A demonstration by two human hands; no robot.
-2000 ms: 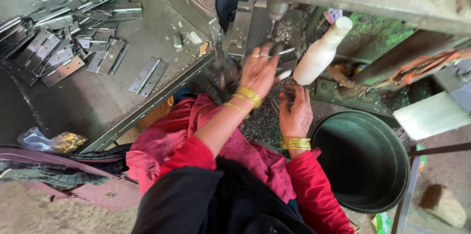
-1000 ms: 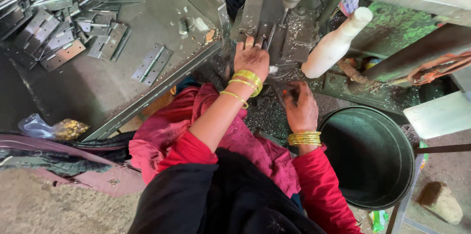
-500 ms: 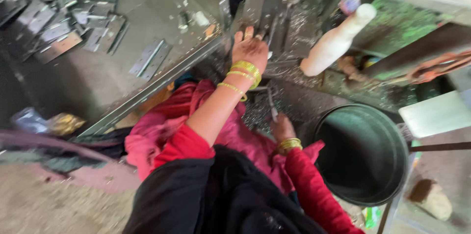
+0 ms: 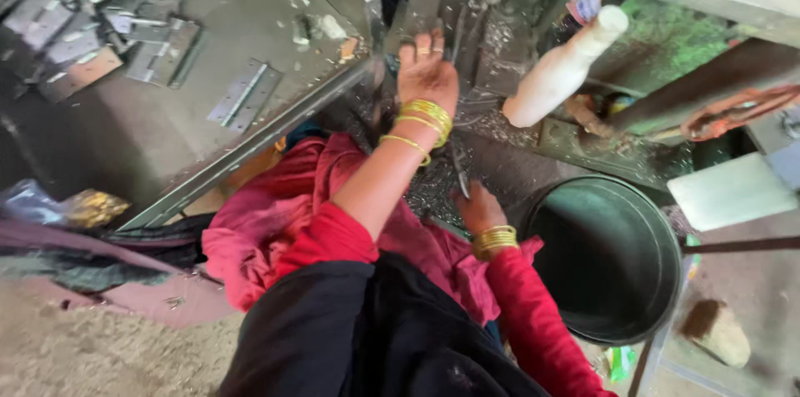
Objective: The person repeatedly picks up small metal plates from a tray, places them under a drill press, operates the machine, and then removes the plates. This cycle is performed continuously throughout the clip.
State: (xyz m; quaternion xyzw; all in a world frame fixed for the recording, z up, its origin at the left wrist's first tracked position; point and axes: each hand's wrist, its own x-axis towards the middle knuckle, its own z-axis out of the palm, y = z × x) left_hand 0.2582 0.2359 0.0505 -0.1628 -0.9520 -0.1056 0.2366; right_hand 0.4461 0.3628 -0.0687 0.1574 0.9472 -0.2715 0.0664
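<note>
Landmark for all positions: the round dark-green metal bucket [image 4: 612,259].

Nearest the viewer, the person's right hand [image 4: 482,207] lies just left of the bucket rim, gold bangles at the wrist. Its fingers are closed around the lower end of a thin dark metal strip [image 4: 457,165], which rises up and left from the hand. Grey metal shavings [image 4: 433,184] cover the surface beneath it.

Farther off, up and left of the bucket, the left hand [image 4: 427,74] reaches to the grey steel press fixture [image 4: 442,1]. Its fingers are extended and loosely spread against the fixture; whether they pinch a part cannot be determined.

Above the bucket, a white plastic bottle [image 4: 560,70] leans against the machine. Far left of the bucket, flat steel hinge plates [image 4: 242,93] lie scattered on the sloped grey metal bench [image 4: 275,39].

Hazards, as judged:
- The left fingers rest at the tooling; a machine stroke could crush them.
- Loose shavings and the strip's edges could cut bare skin.
- The leaning bottle could be knocked over by the forearm.

Obscured:
- The strip's upper end blurs into the shavings.
- The fixture's working point is hidden behind the left hand.
- Motion blur softens the hinge pile.
</note>
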